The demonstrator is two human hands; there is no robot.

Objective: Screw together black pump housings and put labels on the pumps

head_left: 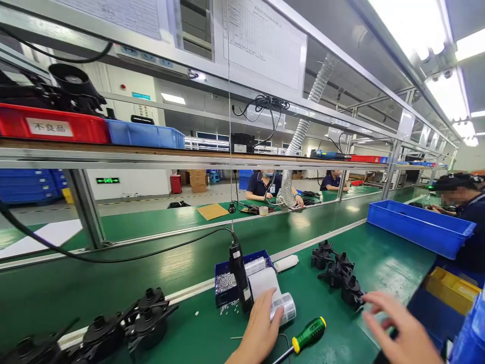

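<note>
My left hand (261,323) reaches over the near end of a silvery label roll (287,308), fingers stretched and thumb apart; whether it touches the roll I cannot tell. Just beyond its fingers hangs a black electric screwdriver (239,275) on a cord. My right hand (397,326) is open, fingers spread and curved, close to the nearest of several black plastic assemblies (351,290). A green screwdriver with yellow ends (309,333) lies between the hands. Behind the label roll, a blue parts box (223,298) contains small metal screws.
More black assemblies (149,318) sit at the left. A long blue bin (420,227) stands at the right, above a yellow bin (450,290). A shelf (204,157) crosses overhead with a red tray (49,124). Co-workers sit across the bench and at right.
</note>
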